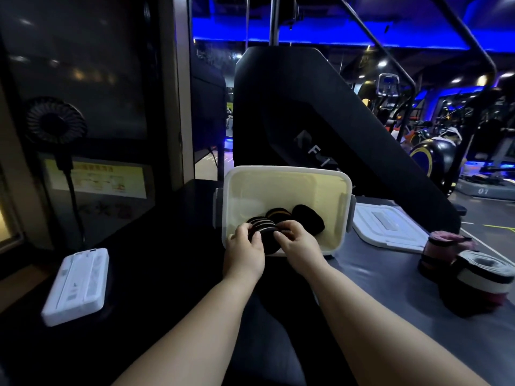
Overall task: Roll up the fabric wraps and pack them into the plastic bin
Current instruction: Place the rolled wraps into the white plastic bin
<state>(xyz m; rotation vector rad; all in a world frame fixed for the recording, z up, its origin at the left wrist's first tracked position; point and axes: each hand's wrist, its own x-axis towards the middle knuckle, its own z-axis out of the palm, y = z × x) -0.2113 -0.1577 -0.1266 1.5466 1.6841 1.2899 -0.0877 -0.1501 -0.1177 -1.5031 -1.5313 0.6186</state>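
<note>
The left grip (245, 242) and right grip (292, 238) clutch a striped rolled wrap (262, 222) inside the bin (287, 170), at its near wall.

Dim gym. Blue light strip (334, 41) across upper centre and right. Dark glass panel (83, 65) at left; black fan (54, 119) and yellow notice (94, 178) at its lower part. Large black machine (320, 121) at centre. Exercise machines (387, 87) at right, on grey floor (490, 215). Surface (156, 274) dark.

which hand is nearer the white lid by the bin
Right. The right hand, gripping a rolled wrap in the bin, has the lid to its right; the left hand, on the same wrap, lies further left.
</note>
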